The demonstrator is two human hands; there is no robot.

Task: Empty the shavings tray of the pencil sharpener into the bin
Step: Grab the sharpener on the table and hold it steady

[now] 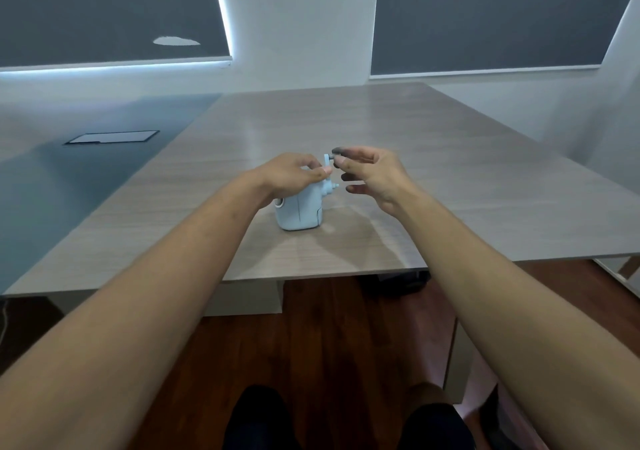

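A small pale blue pencil sharpener (300,212) stands upright on the wooden table (433,179), near its front edge. My left hand (291,174) rests over the top of the sharpener and holds it. My right hand (372,174) is just right of it, with thumb and forefinger pinched on the knob of the crank handle (327,160) that sticks up at the sharpener's right side. The other right fingers are spread. The shavings tray cannot be told apart from the body. No bin is in view.
A flush cable hatch (111,137) lies in the darker table section at the left. Grey blinds cover windows (485,17) behind the table. Below the front edge are a dark wooden floor (329,339), table supports and my legs.
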